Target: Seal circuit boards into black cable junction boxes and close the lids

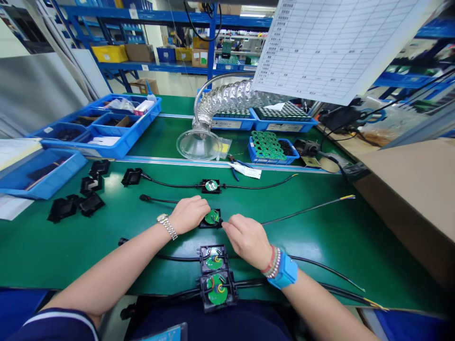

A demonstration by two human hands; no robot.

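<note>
A small black plastic housing (209,226) with a round green circuit board (212,217) inside lies between my hands. My left hand (190,214) is closed, fingers curled over the housing's left side, where a cable enters. On the other side, my right hand (249,240) pinches the black cable (307,210) close to the housing's right end; its fingertips partly hide the joint. The cable's bare coloured wire ends point right. Behind sits another housing (211,185) with its cable. Nearer me are two more housings, one (213,258) behind the other (218,290), both with green boards and wires.
Loose black covers (91,203) lie at left, near a blue divided bin (121,147). A fume extraction hood (199,144), pliers (234,171), a white tube (247,170) and a bin of green boards (272,161) stand behind. A cardboard box (415,180) borders the right. A paper sheet (320,47) hangs above.
</note>
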